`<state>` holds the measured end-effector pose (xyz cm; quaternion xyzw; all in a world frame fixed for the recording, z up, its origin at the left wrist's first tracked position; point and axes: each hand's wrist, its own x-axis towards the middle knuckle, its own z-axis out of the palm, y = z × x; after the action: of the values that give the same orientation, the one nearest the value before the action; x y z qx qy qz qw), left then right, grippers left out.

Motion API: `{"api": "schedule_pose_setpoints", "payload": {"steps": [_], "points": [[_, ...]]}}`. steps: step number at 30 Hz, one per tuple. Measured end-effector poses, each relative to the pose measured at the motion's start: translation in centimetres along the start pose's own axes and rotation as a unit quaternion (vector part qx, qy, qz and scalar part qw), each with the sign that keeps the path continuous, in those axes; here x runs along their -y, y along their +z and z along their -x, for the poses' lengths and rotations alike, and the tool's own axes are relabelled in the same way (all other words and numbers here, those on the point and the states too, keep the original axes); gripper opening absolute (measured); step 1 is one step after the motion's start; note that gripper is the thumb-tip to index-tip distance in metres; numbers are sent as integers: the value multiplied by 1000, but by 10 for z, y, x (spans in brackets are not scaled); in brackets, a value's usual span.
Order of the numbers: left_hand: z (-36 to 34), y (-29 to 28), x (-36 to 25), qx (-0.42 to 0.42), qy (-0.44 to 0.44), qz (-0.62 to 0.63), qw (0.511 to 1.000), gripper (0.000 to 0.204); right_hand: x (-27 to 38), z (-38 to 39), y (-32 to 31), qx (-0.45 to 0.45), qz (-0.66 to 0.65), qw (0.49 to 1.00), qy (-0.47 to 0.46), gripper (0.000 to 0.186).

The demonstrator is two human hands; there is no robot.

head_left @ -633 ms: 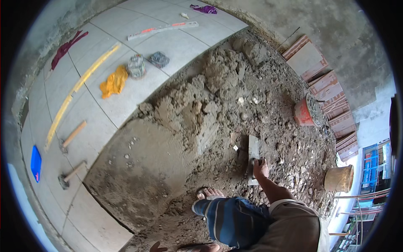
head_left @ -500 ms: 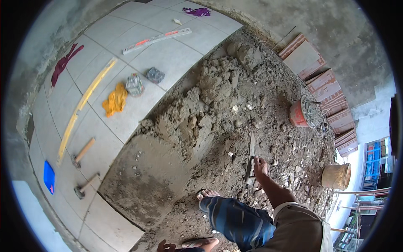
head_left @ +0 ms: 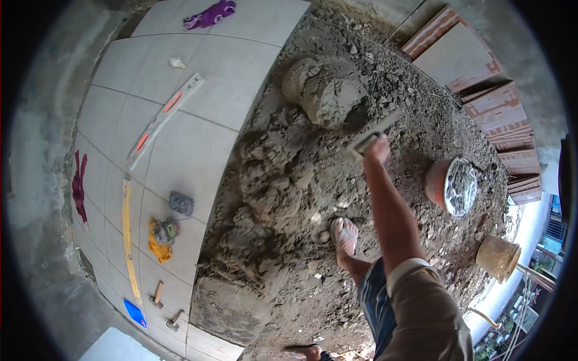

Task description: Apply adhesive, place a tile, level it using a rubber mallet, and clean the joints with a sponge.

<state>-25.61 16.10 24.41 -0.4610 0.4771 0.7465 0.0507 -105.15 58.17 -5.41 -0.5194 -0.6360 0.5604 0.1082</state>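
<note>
My right hand (head_left: 377, 149) is closed around the handle of a plastering trowel (head_left: 390, 122), with the arm stretched out in front of me. The trowel's long flat blade hangs over rubble just right of a big grey mortar lump (head_left: 328, 90); whether it touches the ground I cannot tell. More rough wet mortar (head_left: 271, 162) lies along the edge of the tiles, nearer to me. A smoothed mortar patch (head_left: 232, 307) is at the lower left of it. My left hand is out of sight.
Pale floor tiles (head_left: 198, 144) cover the left, bearing a spirit level (head_left: 164, 122), a yellow straightedge (head_left: 128, 240), mallets (head_left: 158, 295), an orange cloth (head_left: 158, 248) and a purple cloth (head_left: 211, 14). Right of my arm stand a red bucket (head_left: 438, 183) and a tan bucket (head_left: 498, 256). Stacked tiles (head_left: 457, 57) lean on the wall.
I have stepped forward, and my right hand has carried the trowel farther out toward the mortar lump, the blade now slanting. My left hand, at the lower edge before, has left the view.
</note>
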Motion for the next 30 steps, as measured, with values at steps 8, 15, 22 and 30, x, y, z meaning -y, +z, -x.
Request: {"api": "schedule_pose_setpoints", "payload": {"steps": [8, 15, 22, 30], "points": [[-22, 182, -81, -93, -230, -74, 966, 50, 30, -31, -14, 124, 37, 987, 92, 46], [-41, 277, -103, -153, -368, -131, 908, 45, 60, -2, 41, 163, 78, 983, 28, 47], [-6, 313, -78, -227, -478, -164, 833, 41, -11, 34, -104, 179, 7, 962, 206, 47], [54, 329, 37, 50, -127, -512, 848, 39, -41, -9, -307, 175, 418, 891, -15, 59]]}}
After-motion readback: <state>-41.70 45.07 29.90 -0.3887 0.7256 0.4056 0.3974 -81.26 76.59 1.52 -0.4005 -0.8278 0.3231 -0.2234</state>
